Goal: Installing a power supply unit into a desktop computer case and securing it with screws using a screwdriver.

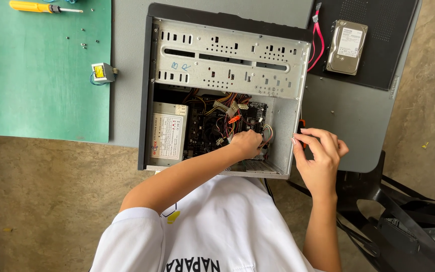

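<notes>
case: your open grey desktop computer case (pixel 227 65) lies on its side on the grey table, side panel off, drive cage uppermost | wires: a tangle of coloured wires (pixel 227 108) sits over the dark motherboard (pixel 205 133), your left-hand fingers among them | power supply: your grey box (pixel 167 136) fills the left corner

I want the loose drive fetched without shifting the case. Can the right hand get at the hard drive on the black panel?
Probably yes. The right hand is outside the case, and the hard drive lies uncovered on the black panel, only the red cable beside it.
</notes>
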